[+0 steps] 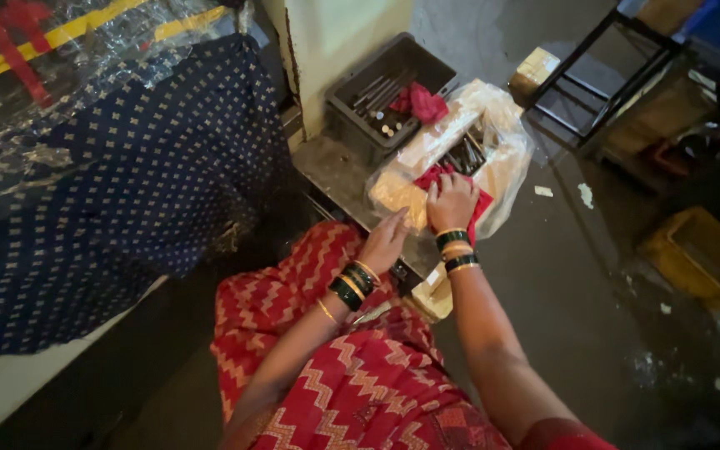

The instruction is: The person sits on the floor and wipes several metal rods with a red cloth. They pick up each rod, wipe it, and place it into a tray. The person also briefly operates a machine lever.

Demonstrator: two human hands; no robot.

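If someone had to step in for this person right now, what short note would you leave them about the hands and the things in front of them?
Left hand: flat on the edge of the plastic-wrapped package, holding nothing.
Right hand: pressing on the red cloth inside that package; whether it grips the cloth cannot be told.
Things: metal rods lie in the opened package beside the cloth. Behind it, a grey crate holds more rods and a second red cloth.
Done: package is open, crate holds some rods.
Left: rods remain in the package.
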